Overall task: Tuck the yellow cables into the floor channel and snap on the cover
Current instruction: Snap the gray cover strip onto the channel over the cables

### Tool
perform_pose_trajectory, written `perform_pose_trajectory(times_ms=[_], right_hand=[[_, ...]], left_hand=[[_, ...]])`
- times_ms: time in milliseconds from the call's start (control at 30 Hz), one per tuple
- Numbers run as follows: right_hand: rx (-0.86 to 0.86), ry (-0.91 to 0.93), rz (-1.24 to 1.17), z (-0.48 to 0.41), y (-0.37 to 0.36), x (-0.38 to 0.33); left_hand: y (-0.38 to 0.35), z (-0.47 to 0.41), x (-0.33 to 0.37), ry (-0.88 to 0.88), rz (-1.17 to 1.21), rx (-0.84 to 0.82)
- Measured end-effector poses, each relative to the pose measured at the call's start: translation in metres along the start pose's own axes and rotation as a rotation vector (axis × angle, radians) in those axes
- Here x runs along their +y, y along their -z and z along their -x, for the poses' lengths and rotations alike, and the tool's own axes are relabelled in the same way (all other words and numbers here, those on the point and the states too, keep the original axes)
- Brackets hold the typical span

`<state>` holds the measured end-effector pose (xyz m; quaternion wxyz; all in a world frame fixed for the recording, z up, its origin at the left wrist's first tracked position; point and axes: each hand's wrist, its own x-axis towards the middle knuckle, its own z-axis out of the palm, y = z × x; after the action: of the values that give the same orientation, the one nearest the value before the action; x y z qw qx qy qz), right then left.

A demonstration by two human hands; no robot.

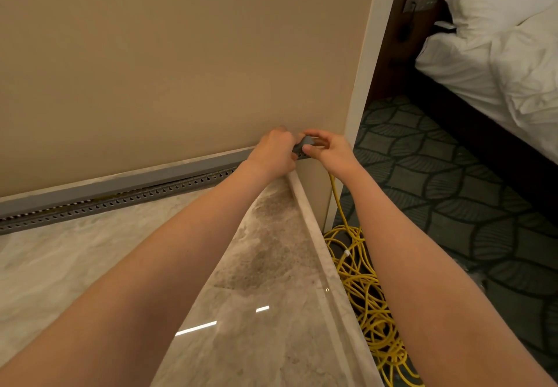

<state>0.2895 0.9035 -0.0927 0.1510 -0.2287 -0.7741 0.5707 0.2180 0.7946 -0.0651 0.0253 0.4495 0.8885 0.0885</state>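
Observation:
A grey slotted floor channel [120,198] runs along the foot of the beige wall, with a flat grey cover [126,180] lying along its top. My left hand [273,152] and my right hand [327,149] meet at the channel's right end by the wall corner. Both pinch the grey cover end [305,143] there. A yellow cable [334,193] drops from under my right hand down the wall edge into a loose tangled pile of yellow cables [367,293] on the carpet.
A polished marble floor [60,266] with a raised marble threshold [320,253] lies under my arms. To the right is dark patterned carpet [447,205], then a bed with white linen [507,63]. A white door frame [367,72] edges the wall.

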Motion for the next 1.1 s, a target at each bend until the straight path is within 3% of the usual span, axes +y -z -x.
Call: perform_pose_trajectory(times_ms=[233, 667, 867, 1100], right_hand=[[0.088, -0.02, -0.051, 0.001, 0.002, 0.007], [-0.015, -0.052, -0.056, 0.003, 0.013, 0.01], [-0.015, -0.048, -0.028, 0.001, 0.012, 0.012], [0.014, 0.015, 0.177, 0.006, 0.009, 0.005]], left_hand=[[0.01, 0.002, -0.017, -0.055, 0.145, -0.099], [-0.003, 0.012, -0.022, -0.2, 0.002, -0.012], [0.004, 0.01, -0.032, -0.234, 0.101, -0.073], [0.0, 0.011, -0.041, -0.244, 0.062, -0.086]])
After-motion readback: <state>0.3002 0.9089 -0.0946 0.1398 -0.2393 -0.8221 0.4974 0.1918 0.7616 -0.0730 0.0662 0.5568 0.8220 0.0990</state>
